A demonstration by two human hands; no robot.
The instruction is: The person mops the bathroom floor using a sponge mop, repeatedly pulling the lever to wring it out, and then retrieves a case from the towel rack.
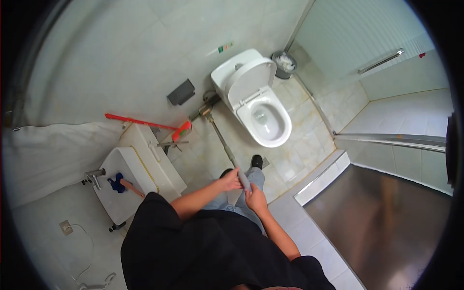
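Observation:
With both hands I grip a mop (pixel 223 140) by its grey handle, which slants away from me toward the wall. My left hand (pixel 231 180) is closed round the handle from the left side. Lower down, close to my body, my right hand (pixel 255 197) wraps the handle's end. The mop's head lies on the floor beside the toilet base, partly lost in the dark area there. To the right of the mop stands a white toilet (pixel 269 126), its lid and seat raised. Both my hands are in front of my legs.
A red broom (pixel 140 120) leans by the wall on the left. Nearby is a white sink (pixel 126 166) with a tap and a blue item in it. A bin (pixel 283 65) stands behind the toilet. Glass shower panels (pixel 357 43) rise to the right, above a raised sill.

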